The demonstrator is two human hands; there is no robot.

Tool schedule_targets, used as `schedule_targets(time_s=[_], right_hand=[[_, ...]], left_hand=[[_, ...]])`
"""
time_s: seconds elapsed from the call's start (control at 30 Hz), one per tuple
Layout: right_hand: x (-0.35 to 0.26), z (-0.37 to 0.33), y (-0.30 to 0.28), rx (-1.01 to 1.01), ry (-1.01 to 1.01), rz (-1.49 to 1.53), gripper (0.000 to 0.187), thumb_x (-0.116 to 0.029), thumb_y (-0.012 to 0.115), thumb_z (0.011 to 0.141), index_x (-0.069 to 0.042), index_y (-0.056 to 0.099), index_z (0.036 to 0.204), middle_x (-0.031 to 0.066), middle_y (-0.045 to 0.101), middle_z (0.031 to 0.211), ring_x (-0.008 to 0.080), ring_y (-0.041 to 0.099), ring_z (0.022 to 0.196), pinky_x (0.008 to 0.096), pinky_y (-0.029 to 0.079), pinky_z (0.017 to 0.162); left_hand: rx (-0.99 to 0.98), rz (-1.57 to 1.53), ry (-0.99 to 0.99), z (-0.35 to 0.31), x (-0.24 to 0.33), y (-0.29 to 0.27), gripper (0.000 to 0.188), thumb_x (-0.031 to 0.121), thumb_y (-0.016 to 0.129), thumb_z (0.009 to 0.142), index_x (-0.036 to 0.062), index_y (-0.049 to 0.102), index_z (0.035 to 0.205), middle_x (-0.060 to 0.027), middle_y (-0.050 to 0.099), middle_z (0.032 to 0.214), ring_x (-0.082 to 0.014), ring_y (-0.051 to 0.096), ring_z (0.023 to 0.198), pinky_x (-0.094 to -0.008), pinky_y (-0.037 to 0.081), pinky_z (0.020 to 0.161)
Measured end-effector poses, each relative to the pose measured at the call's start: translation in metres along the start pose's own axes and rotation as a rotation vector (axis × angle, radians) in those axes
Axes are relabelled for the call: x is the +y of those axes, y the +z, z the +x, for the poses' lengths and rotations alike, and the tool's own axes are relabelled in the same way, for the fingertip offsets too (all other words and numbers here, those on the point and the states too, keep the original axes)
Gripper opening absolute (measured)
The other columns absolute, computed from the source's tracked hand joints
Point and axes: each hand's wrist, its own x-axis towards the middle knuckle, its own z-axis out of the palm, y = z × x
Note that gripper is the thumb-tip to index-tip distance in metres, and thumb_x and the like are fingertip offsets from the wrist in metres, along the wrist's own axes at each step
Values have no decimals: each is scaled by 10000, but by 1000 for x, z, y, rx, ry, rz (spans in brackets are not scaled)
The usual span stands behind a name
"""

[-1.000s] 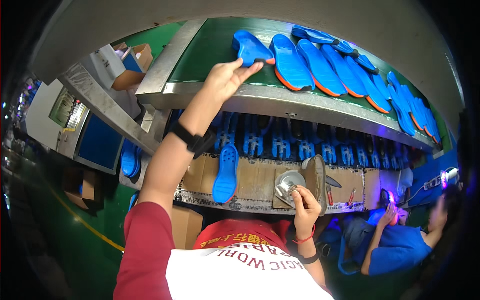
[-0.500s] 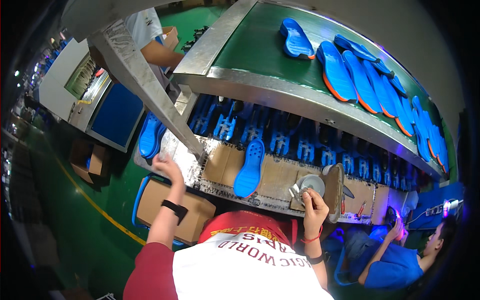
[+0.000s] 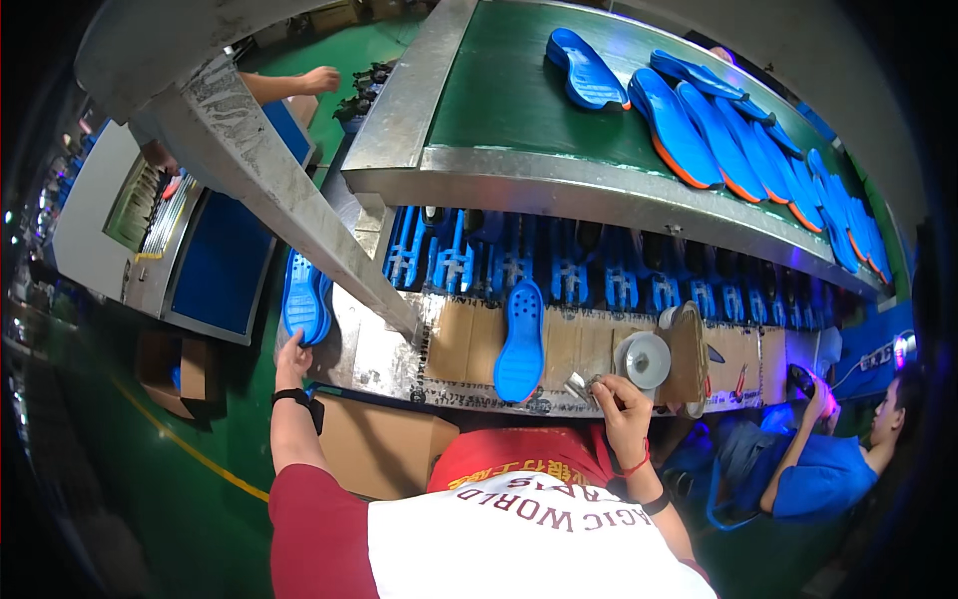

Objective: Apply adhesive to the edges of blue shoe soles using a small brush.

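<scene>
My left hand (image 3: 291,363) reaches to the left end of the bench, fingers closed on the near end of a blue shoe sole (image 3: 302,299). A second sole seems to lie under that one. In front of me a single blue sole with holes at its far end (image 3: 520,344) lies on the cardboard-covered bench. My right hand (image 3: 626,411) is in a pinch above the bench edge; what its fingertips hold is too small to tell. Beside them is a small silvery piece (image 3: 577,385), and just beyond sits a pale round dish (image 3: 644,359).
Several blue soles with orange edges (image 3: 679,130) lie on the green raised belt (image 3: 489,110). A slanted metal post (image 3: 289,205) crosses the left side. Blue clamp-like racks (image 3: 569,280) line the shelf below. A cardboard box (image 3: 379,444) stands beside me; a co-worker (image 3: 818,464) sits at right.
My left hand has moved down and left onto the sole, which it now grips. My right hand stays pinched near the dish. At upper left another person's arm has stretched out.
</scene>
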Motion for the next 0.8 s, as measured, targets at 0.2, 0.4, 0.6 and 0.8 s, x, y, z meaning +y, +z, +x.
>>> schedule_targets(time_s=[0.2, 0.4, 0.6, 0.8], right_hand=[[9, -3, 0, -8, 32, -50, 98, -62, 664, 814, 14, 680, 872, 85, 645, 730, 105, 523, 531, 241, 389, 500], [53, -9, -31, 64, 200, -103, 110, -84, 660, 814, 9, 686, 866, 104, 659, 727, 117, 601, 573, 242, 444, 544], [87, -5, -53, 98, 252, -238, 135, -124, 652, 828, 1, 690, 862, 130, 669, 755, 188, 650, 637, 279, 485, 582], [134, 15, -57, 103, -51, -669, 92, -159, 577, 877, -75, 586, 914, 129, 589, 927, 376, 611, 708, 449, 493, 589]], left_hand=[[-256, -88, -4, -53, -64, 17, 444, 236, 678, 867, 70, 483, 1231, -76, 577, 1138, -207, 564, 979, -363, 501, 877], [-401, -34, 40, -198, -172, -25, 509, 206, 636, 896, 110, 405, 1340, -74, 539, 1275, -236, 522, 1172, -408, 448, 978], [-522, 25, -160, -233, -233, 19, 522, 144, 633, 895, 101, 390, 1355, -59, 551, 1248, -222, 536, 1141, -399, 443, 978], [-449, 44, -37, -208, -221, 139, 427, 145, 633, 898, 116, 445, 1280, -62, 554, 1235, -223, 535, 1130, -455, 419, 967]])
